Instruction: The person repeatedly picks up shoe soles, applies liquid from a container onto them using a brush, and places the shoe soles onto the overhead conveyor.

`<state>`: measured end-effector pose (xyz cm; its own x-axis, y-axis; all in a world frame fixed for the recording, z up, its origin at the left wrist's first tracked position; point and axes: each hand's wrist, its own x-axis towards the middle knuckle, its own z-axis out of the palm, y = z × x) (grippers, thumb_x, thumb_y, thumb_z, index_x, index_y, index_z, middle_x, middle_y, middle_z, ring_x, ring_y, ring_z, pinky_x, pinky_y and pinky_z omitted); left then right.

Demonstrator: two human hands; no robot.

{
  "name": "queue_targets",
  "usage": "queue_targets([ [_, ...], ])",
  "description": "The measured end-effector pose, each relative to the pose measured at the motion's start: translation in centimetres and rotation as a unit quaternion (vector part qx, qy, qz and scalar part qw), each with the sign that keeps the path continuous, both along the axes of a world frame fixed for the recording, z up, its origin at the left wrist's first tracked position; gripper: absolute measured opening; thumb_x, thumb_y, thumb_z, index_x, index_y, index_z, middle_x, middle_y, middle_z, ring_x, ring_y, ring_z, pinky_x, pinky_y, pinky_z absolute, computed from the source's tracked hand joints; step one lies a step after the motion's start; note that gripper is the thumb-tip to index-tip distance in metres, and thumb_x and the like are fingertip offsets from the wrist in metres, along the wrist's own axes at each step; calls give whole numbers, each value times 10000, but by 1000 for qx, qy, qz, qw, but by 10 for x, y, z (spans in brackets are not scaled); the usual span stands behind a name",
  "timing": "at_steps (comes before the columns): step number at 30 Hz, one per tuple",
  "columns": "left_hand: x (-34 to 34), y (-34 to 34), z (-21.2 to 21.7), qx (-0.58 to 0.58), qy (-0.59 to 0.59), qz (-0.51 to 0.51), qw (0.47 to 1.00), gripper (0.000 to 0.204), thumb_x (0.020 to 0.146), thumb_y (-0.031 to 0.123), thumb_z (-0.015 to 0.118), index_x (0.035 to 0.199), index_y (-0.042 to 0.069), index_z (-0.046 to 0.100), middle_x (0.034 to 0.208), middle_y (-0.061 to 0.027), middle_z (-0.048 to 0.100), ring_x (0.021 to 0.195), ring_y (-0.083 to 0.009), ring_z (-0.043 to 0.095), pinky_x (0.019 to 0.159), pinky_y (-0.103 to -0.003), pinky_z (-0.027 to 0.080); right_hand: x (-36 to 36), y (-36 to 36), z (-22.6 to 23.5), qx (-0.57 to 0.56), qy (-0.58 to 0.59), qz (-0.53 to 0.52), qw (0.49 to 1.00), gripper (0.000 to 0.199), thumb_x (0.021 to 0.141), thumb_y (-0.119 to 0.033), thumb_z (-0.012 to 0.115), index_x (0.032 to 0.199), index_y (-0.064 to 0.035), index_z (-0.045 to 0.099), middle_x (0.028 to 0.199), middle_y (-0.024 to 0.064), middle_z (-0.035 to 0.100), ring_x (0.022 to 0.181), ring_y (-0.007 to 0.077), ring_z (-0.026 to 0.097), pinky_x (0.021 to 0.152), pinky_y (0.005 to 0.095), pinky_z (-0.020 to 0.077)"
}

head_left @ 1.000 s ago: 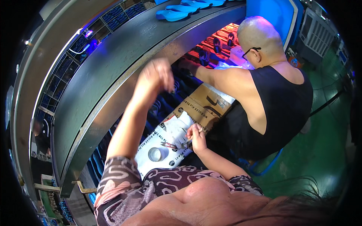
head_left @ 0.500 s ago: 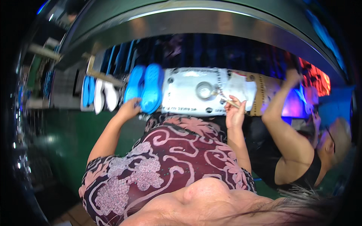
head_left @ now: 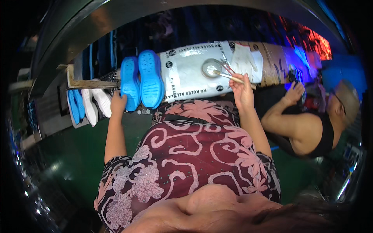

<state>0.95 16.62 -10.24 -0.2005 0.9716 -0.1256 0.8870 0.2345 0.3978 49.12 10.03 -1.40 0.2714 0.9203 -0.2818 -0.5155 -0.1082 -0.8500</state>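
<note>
Two blue shoe soles lie side by side on the bench, the left sole [head_left: 130,83] and the right sole [head_left: 151,79], with holes and ribs on their upper faces. My left hand [head_left: 118,103] is closed at the near left edge of the left sole, thumb against it; some fingers are hidden. In my right hand [head_left: 242,87] is a brush [head_left: 229,76] with a pale wooden handle, pinched between thumb and fingers. Its tip reaches into a round bowl [head_left: 210,73], which stands on white printed plastic sheeting [head_left: 186,83]. What the bowl contains is unclear.
White soles [head_left: 90,106] and smaller blue soles [head_left: 76,104] lie at the left, beside a wooden bar [head_left: 95,83]. A white glove [head_left: 244,58] rests right of the bowl. A co-worker [head_left: 303,124] sits at the right. A metal-edged ledge [head_left: 77,29] curves overhead.
My left hand has gone from the near ends of the blue soles to the left sole's outer edge. The left sole sits nearer relative to the right one. The brush tip has moved into the bowl.
</note>
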Motion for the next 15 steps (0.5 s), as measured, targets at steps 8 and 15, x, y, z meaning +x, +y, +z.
queue_targets([
  [8,6,-11,-12,62,-34,-14,997,364,753,205,546,1065,17,545,802,-174,580,734,-332,566,694,-409,448,7,2,-4,-27,-6,4,1000,372,927,-337,422,949,13,545,772,64,544,721,136,505,712,257,423],
  [15,97,-12,65,-6,-15,-115,993,351,777,238,577,1048,14,570,807,-145,635,763,-344,605,694,-408,468,15,3,-7,-21,1,-5,1000,350,917,-324,449,938,9,556,760,63,550,709,143,514,711,262,431],
])
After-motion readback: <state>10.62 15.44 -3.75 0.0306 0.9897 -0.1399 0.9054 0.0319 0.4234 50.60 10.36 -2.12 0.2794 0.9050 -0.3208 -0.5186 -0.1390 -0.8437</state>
